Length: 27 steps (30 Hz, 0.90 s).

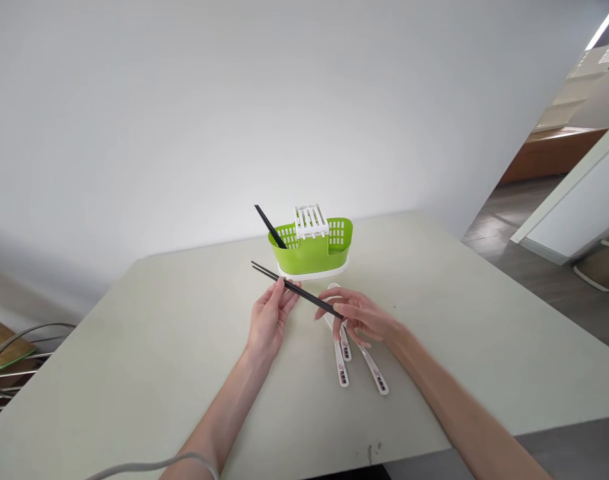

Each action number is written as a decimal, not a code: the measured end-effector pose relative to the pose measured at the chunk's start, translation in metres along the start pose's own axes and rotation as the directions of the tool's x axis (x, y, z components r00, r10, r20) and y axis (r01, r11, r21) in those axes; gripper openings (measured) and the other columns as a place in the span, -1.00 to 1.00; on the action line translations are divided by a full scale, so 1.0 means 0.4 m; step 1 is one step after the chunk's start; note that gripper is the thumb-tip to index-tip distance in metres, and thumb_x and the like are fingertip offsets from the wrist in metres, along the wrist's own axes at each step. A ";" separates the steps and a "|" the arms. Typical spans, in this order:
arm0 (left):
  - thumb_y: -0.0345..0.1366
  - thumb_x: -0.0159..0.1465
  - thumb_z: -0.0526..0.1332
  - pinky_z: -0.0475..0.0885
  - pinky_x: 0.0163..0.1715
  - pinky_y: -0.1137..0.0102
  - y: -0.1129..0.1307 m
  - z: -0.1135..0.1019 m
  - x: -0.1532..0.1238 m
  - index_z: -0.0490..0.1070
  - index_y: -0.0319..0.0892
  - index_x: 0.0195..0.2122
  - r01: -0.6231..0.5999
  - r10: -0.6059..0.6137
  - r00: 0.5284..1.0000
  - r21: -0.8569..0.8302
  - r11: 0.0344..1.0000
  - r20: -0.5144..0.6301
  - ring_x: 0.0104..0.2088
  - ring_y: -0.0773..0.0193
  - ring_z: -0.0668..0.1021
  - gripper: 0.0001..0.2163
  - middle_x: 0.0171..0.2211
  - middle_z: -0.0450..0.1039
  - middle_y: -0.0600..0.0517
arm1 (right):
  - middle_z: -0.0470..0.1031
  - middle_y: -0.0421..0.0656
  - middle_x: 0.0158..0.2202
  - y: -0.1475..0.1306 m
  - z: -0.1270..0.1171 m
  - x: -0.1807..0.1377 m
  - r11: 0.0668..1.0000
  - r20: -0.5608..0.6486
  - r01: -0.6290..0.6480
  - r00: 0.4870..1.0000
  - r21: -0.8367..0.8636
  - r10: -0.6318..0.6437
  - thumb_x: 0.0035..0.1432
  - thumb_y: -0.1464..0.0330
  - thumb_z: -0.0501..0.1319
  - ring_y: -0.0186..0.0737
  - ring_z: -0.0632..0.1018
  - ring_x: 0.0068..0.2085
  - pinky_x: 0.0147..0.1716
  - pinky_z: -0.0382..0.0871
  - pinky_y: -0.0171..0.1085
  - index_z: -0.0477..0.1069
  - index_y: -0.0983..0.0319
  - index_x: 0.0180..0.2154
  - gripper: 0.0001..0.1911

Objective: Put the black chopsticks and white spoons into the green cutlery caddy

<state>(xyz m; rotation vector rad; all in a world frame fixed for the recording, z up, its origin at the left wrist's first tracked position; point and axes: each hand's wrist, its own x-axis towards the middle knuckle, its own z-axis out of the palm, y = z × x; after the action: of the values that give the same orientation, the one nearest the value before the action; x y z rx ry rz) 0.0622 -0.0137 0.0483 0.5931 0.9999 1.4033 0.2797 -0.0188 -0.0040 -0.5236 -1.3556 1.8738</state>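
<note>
A pair of black chopsticks [304,296] is held level above the table by both hands. My left hand [269,317] pinches the chopsticks near their far end, fingers closed on them. My right hand [360,316] grips the near end, with its other fingers hanging over three white spoons [342,363] that lie side by side on the table. Behind the hands stands a green slotted cutlery holder [312,250] on a white base, with a white divider on top. One black chopstick [269,227] leans out of its left compartment.
The pale table [134,347] runs to a near edge at the bottom and a right edge beside a wooden floor. A metal chair frame [14,360] shows at the left. A grey cable [149,467] crosses my left forearm.
</note>
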 end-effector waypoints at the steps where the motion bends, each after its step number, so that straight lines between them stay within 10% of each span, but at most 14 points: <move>1: -0.37 0.33 0.39 0.54 0.21 0.21 -0.002 -0.001 0.005 0.59 -0.32 -0.24 0.008 -0.008 1.000 -0.019 1.000 -0.017 -0.06 0.13 0.71 -0.90 -0.16 0.67 -0.15 | 0.58 0.02 0.04 -0.001 0.000 0.000 1.000 0.008 0.000 1.000 -0.003 0.000 0.31 0.07 0.33 -0.21 0.69 -0.39 -0.78 0.33 -0.46 0.36 0.13 0.19 -0.48; 27: -0.23 0.16 0.53 0.58 0.08 0.28 -0.072 -0.103 0.064 0.46 -0.24 -0.34 0.072 -0.070 0.995 -0.030 0.997 0.064 -0.22 0.26 0.71 -0.72 -0.12 0.69 -0.13 | 0.61 0.09 0.12 0.025 0.019 0.007 0.994 -0.194 -0.040 0.981 -0.105 0.019 0.33 0.08 0.33 -0.15 0.71 -0.35 -0.63 0.42 -0.34 0.44 0.12 0.28 -0.43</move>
<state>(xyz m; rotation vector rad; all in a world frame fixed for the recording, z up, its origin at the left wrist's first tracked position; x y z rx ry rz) 0.0396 -0.0012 -0.0019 0.5691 0.9385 1.3277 0.2692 -0.0228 -0.0103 -0.7642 -1.3310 1.7295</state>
